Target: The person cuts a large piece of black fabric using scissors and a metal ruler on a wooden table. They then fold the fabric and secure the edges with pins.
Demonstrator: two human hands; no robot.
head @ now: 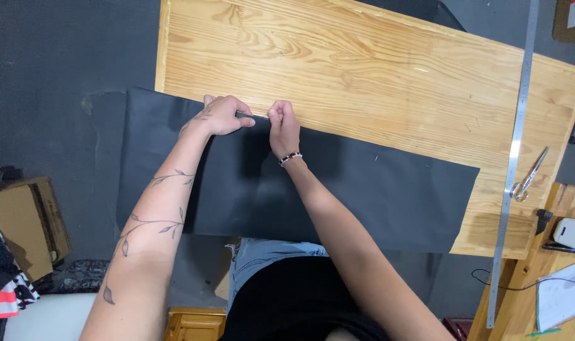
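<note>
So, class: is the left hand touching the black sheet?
Touching. The head view shows the left hand pinching the far edge of the black sheet.

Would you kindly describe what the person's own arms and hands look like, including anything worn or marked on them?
Both arms are bare, with no sleeves showing. The left arm carries a dark line tattoo of a leafy vine that winds from near the elbow to the wrist and onto the back of the left hand. The right hand is unmarked; a beaded bracelet of dark and white beads circles its wrist. No rings can be made out.
</note>
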